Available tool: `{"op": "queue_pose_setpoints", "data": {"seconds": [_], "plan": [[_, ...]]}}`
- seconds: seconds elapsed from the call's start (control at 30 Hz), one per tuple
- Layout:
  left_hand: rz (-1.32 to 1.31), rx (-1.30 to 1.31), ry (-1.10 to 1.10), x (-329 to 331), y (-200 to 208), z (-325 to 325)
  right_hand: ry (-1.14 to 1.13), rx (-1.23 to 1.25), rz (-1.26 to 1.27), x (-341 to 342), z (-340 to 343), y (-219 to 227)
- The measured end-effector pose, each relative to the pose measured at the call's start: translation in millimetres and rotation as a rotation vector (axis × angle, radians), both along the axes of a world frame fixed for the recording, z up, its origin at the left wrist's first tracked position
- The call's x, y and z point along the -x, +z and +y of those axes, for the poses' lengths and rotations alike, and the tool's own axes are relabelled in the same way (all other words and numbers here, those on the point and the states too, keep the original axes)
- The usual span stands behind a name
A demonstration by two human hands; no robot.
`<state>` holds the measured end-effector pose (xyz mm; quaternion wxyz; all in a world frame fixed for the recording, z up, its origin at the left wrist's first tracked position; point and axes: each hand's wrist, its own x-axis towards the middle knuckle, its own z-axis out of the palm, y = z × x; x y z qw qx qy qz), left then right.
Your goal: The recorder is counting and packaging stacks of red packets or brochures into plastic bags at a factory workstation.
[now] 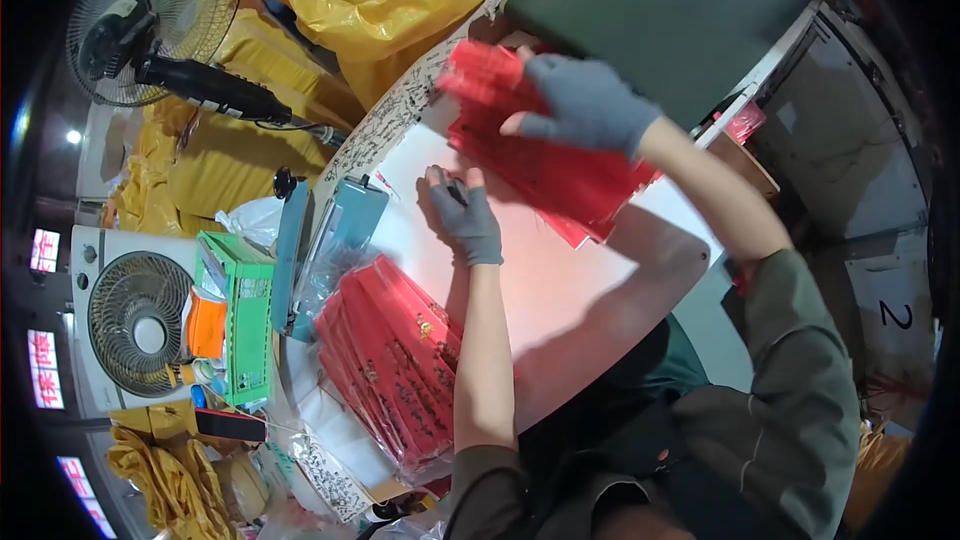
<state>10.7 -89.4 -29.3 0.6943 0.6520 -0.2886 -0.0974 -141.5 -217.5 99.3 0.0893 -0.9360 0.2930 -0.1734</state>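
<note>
My right hand, in a grey glove with bare fingertips, grips a bunch of red paper packets, blurred by motion. Beneath it, more red packets lie in a spread pile on the white tabletop. Nearer to me, my left hand wears a similar glove and rests over the white surface, thumb and forefinger apart. A small dark patch shows between those fingers; I cannot make out what it is. Beside my left forearm, red printed packets are fanned in a stack with clear plastic around them.
Left of the work surface stands a teal tabletop device with a long lever arm, beside a green basket. A box fan and a black-stemmed fan stand farther left. Yellow plastic bags lie behind; a dark green surface adjoins the far edge.
</note>
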Motion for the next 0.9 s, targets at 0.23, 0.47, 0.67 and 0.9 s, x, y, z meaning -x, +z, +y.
{"op": "queue_pose_setpoints", "data": {"seconds": [0.23,0.47,0.67,0.9], "plan": [[-0.107,-0.083,-0.111,2.9,6.2,2.4,-0.189,-0.346,-0.608,-0.5,-56.6,-119.8],[0.406,0.092,-0.374,9.1,24.3,27.4,-0.078,-0.674,-0.208,-27.6,48.2,-90.6],[0.803,-0.085,-0.295,119.8,19.0,204.0,0.312,-1.492,-0.432,87.3,178.2,-86.6],[0.467,-0.174,-0.592,154.4,66.1,245.8,0.363,-1.219,-0.299,124.1,238.0,-59.0]]}}
